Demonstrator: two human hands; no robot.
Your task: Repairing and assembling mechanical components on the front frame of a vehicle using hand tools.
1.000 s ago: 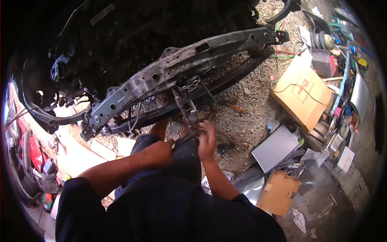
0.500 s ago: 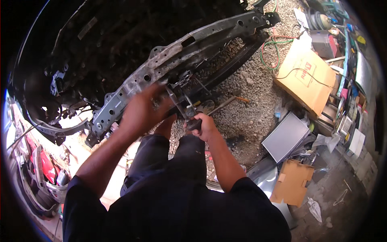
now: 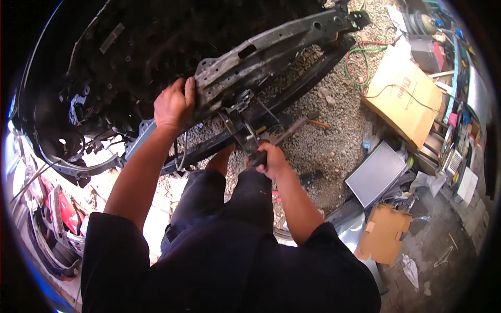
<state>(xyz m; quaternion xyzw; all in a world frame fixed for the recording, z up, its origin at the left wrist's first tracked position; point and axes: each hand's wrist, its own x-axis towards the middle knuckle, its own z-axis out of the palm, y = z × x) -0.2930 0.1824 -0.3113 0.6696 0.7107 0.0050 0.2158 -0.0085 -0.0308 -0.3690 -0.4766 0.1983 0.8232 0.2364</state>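
A long grey metal car beam [image 3: 219,78] with holes runs slantwise across the front of a dark car body. Over its upper edge, toward the left, my left hand [image 3: 174,106] is closed, its fingers bent across the metal. My right hand [image 3: 271,160] is wrapped round the dark, rounded grip of a metal tool [image 3: 257,157] just in front of my knees. Shiny metal pieces [image 3: 233,128] stand above that grip, close under the beam; how they join the tool cannot be made out. A black bar [image 3: 209,147] passes below the beam.
Gravel [image 3: 334,125] covers the ground, with a long-handled tool [image 3: 292,130] and an orange-handled one [image 3: 319,124] lying on it. To the right are a cardboard box [image 3: 404,99], a grey flat panel [image 3: 377,173], a cardboard piece [image 3: 383,233] and red and green hoses [image 3: 360,65].
My left hand has moved up and away from the tool onto the beam's upper edge. My right hand keeps its hold on the tool. The whole view has shifted slightly.
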